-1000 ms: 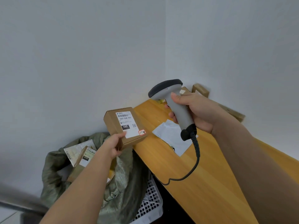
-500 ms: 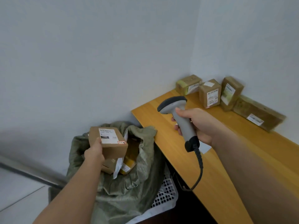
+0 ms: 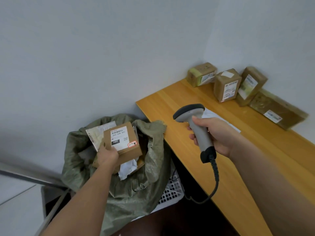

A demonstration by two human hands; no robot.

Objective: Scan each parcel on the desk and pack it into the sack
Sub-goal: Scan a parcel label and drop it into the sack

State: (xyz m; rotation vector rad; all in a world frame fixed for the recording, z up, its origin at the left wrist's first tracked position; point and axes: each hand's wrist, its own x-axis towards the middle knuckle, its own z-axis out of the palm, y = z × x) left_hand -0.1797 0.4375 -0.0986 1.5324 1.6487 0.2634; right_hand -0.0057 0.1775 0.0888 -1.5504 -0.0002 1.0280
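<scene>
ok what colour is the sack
Olive green, a dull woven look; the sack shows in the head view.

Both hands (image 3: 107,155) (image 3: 216,133) (seemingly) clenched

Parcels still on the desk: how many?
4, all along the back wall of the desk: corner box, upright box, leaning box, long flat box. None looks hidden.

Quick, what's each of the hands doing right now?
Left hand: closed on a small cardboard parcel, holding it over the open green sack.
Right hand: closed around the grey barcode scanner.
</scene>
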